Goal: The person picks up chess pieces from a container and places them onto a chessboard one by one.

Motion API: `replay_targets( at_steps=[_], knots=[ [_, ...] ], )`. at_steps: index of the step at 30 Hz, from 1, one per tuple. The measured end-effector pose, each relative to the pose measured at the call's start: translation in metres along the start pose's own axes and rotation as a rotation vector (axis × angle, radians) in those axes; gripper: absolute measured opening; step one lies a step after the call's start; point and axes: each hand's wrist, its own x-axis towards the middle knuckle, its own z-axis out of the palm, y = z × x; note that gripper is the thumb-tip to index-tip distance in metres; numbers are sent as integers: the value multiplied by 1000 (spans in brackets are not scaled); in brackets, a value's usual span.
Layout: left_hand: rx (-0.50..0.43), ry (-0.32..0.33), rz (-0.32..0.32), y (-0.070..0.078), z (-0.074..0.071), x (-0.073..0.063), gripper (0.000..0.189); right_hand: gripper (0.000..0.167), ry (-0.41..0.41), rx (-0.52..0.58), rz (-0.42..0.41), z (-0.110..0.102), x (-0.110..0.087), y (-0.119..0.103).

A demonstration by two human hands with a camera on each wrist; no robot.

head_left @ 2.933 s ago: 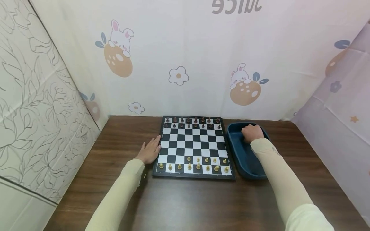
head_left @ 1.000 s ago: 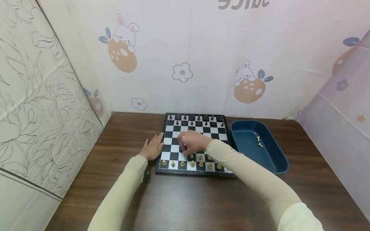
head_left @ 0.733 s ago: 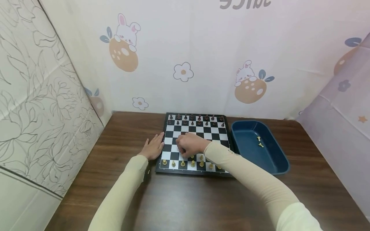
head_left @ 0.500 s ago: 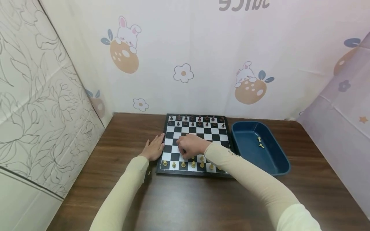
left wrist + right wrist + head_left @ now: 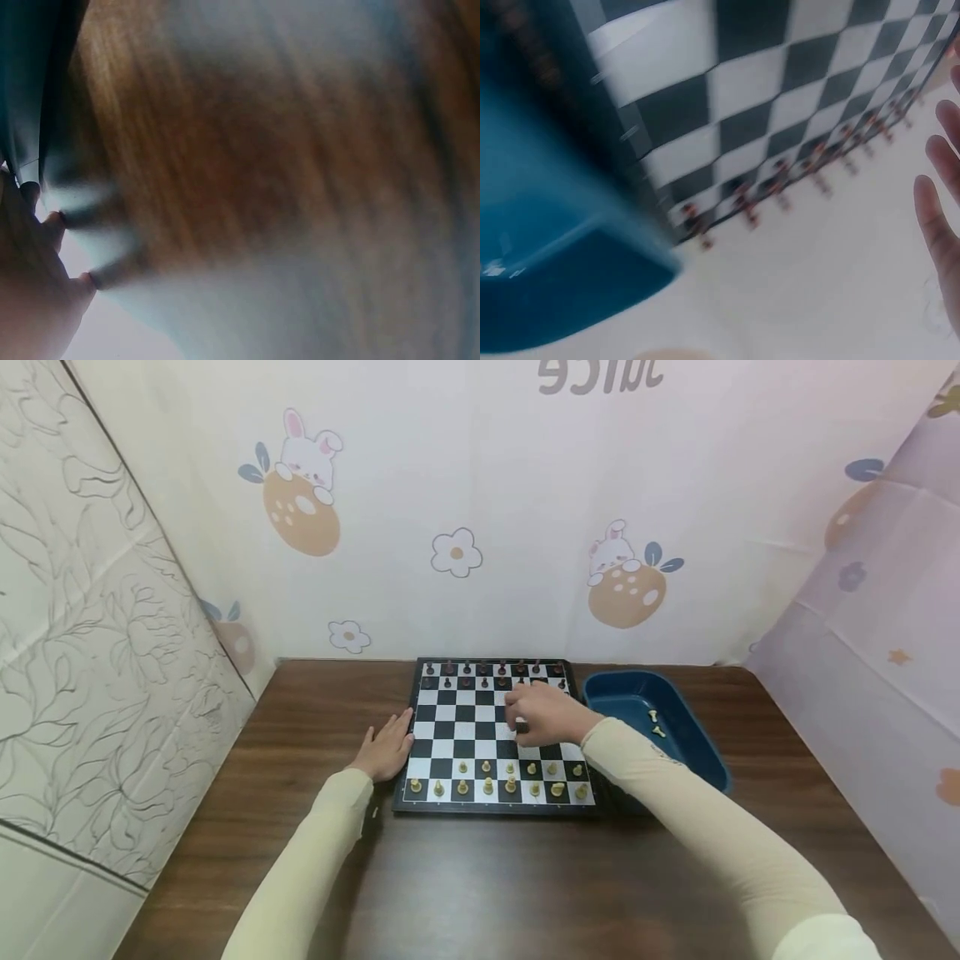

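My left hand lies with straight fingers on the table, fingertips along the left edge of the chessboard. Above the right part of the board is my right hand, its fingers loosely bent; the right wrist view shows them apart with nothing between them. Cream pieces fill the near row, and several pawns stand in the row ahead of it, the leftmost pawn being the third square from the left. Dark red pieces stand in two rows at the far side, partly covered by my right hand in the head view.
Right of the board stands a blue tray with two cream pawns lying in it; my right forearm passes over its near part. The brown wooden table meets a patterned cloth wall just behind the board.
My right hand came from the tray to the board's near left, and a cream pawn now stands there. It has since let go and moved right and away. The left hand stays in place.
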Motion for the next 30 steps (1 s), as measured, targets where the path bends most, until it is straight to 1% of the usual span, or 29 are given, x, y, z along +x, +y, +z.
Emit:
replay_targets(
  at_steps=[5,10,15,20,22,24,28,30],
  knots=[
    [9,-11,5,-1,0,-1,56,12,25,-40,100,-7,-33,28],
    [8,8,19,-2,0,-1,56,12,53,-66,188,-14,-61,57],
    [6,7,32,0,0,-1,57,9,71,-83,234,-15,-84,87],
    [1,7,33,-4,0,0,57,6,79,-75,252,-14,-102,111],
    [-3,7,27,-4,0,0,57,7,71,-72,256,-12,-109,119],
    [-5,9,22,-2,-1,-2,56,8,48,-76,281,-6,-115,125],
    [-10,13,23,1,-1,-3,56,9,-6,-82,338,10,-127,137],
    [-12,15,31,2,-1,-3,56,9,-20,-81,350,19,-134,141]
  ],
)
